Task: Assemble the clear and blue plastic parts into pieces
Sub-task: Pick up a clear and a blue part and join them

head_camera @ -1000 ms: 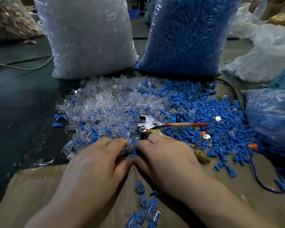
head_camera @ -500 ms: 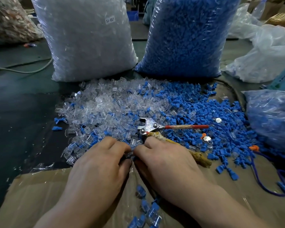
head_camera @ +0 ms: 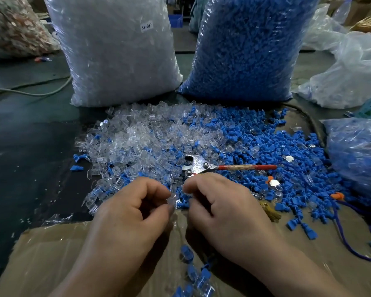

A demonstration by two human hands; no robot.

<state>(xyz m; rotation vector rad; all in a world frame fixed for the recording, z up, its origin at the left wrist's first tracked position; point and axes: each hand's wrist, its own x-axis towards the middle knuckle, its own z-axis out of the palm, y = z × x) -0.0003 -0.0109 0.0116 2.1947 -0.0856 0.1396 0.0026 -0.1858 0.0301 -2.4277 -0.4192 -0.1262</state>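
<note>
- Clear plastic parts (head_camera: 137, 142) lie in a loose heap on the left of the dark table, in front of a tall bag of clear parts (head_camera: 116, 50). They look light, hard and slick, the sort that skate out of a loose pinch.
- The left hand (head_camera: 133, 209) has its fingers curled, with thumb and forefinger pinching one clear part (head_camera: 173, 195) at the near edge of the heap, above the cardboard sheet (head_camera: 51, 254). I'd hold such a shell by its flat sides, leaving the open end free.
- A few assembled pieces (head_camera: 193, 273) lie on the cardboard between the wrists.
- The right hand (head_camera: 221, 202) is close beside the left, its fingers curled and their tips drawn together next to the clear part. Whether they grip a blue piece I cannot tell.
- Red-handled pliers (head_camera: 198, 166) rest on the parts just beyond the right hand.
- Blue plastic parts (head_camera: 255, 142) spread to the right, before a bag of blue parts (head_camera: 251, 46). They look small, stiff and light, probably best pinched at the wider end.
</note>
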